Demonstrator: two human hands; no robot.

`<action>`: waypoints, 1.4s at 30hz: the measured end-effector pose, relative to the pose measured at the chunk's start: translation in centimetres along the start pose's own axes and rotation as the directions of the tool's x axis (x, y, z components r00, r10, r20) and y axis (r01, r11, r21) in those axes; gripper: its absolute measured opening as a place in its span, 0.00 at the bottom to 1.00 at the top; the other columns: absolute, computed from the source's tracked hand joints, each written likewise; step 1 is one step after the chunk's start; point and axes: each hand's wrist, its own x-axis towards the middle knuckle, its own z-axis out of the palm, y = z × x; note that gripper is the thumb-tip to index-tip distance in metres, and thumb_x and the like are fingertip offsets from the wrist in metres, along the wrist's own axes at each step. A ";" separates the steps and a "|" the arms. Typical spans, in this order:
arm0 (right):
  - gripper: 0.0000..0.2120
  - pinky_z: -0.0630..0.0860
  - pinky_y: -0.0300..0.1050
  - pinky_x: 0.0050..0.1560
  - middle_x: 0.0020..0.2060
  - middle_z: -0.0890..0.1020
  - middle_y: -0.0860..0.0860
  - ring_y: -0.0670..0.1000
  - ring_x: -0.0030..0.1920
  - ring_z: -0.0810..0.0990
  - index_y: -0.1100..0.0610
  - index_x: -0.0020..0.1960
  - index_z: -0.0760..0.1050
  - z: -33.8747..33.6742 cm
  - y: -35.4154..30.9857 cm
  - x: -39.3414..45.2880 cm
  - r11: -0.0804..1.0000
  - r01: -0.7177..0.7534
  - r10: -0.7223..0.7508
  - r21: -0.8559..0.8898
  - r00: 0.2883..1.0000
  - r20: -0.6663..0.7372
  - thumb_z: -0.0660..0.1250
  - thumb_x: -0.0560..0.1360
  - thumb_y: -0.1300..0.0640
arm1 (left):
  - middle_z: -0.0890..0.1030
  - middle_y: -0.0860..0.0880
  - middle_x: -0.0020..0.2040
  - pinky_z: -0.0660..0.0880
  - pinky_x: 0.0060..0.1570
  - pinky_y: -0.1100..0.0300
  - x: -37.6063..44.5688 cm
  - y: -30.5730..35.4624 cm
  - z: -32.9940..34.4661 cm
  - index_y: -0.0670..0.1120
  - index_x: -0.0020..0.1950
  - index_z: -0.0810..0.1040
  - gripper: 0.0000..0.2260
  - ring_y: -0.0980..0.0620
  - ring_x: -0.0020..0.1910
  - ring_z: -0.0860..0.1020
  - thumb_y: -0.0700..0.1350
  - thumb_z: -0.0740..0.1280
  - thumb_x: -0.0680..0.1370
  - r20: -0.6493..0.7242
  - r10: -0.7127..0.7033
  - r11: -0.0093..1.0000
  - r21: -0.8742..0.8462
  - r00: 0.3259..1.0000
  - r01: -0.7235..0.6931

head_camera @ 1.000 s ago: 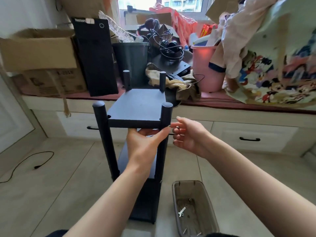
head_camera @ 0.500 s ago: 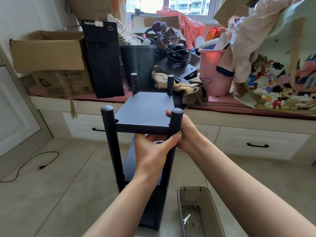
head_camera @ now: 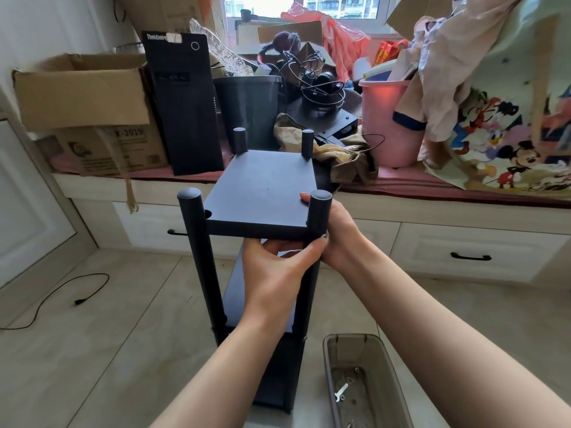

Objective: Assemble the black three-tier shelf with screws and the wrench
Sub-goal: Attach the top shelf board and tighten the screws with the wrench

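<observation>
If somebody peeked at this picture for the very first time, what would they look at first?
Probably the black shelf standing on the floor right in the middle, with two hands on its near right corner: the left hand reaches under the top board while the right hand wraps round the post there. After that, the messy window ledge behind, with a pink bucket and a big cartoon-mouse blanket on the right.

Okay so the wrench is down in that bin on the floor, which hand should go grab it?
Probably the right hand. The wrench lies in the bin on the floor under the right forearm, on that side of the shelf. The left hand sits under the top board and could keep steadying it.
</observation>
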 end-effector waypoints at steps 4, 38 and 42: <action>0.09 0.83 0.46 0.36 0.44 0.86 0.56 0.54 0.39 0.86 0.60 0.52 0.79 -0.1 0.0 -0.1 1.000 0.003 -0.003 0.001 1.000 0.027 0.63 0.79 0.56 | 0.87 0.49 0.45 0.79 0.44 0.68 0.0 0.0 -0.2 0.46 0.55 0.79 0.18 0.52 0.47 0.86 0.35 0.79 0.69 0.028 -0.004 1.000 -0.023 1.000 0.004; 0.32 0.77 0.58 0.55 0.45 0.80 0.66 0.60 0.46 0.79 0.71 0.51 0.75 -3.5 5.1 -4.2 0.777 0.456 -0.416 -0.434 0.889 0.190 0.60 0.78 0.38 | 0.87 0.49 0.53 0.77 0.56 0.55 0.2 2.1 -1.6 0.50 0.66 0.78 0.24 0.52 0.53 0.85 0.62 0.63 0.75 -0.014 -0.259 0.954 -0.162 0.966 0.253; 0.37 0.78 0.42 0.45 0.36 0.71 0.57 0.53 0.37 0.75 0.71 0.42 0.68 -3.1 5.7 -3.6 0.798 0.458 -0.428 -0.391 0.888 0.167 0.61 0.71 0.33 | 0.86 0.47 0.54 0.80 0.47 0.60 1.1 3.1 -2.5 0.46 0.66 0.78 0.19 0.52 0.51 0.85 0.56 0.64 0.80 -0.051 -0.313 0.885 -0.378 0.948 0.271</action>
